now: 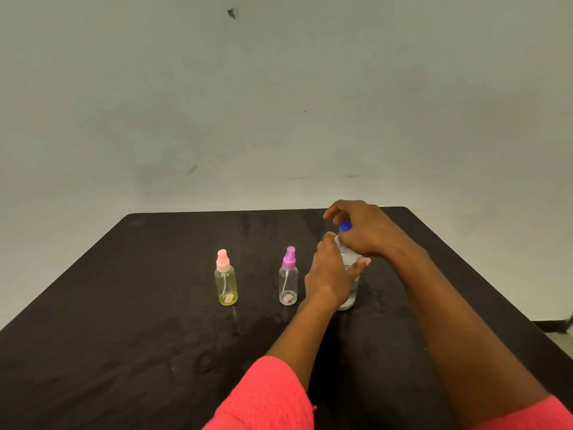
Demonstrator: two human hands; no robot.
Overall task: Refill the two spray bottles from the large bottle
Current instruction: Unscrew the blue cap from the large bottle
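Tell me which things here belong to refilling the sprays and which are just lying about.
Job: large bottle, held by the left hand; its blue cap, gripped by the right hand; yellow spray bottle; clear spray bottle.
Just there: table; wall.

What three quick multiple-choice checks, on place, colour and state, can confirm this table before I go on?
1. Beside the yellowish spray bottle and the clear spray bottle, the large bottle stands: A to their left; B between them; C to their right.
2. Its cap is: A blue; B red; C green.
3. The pink top and the purple top are: A both on; B both off; C one off.
C: it stands rightmost. A: blue shows under the right hand. A: each sits on its bottle.
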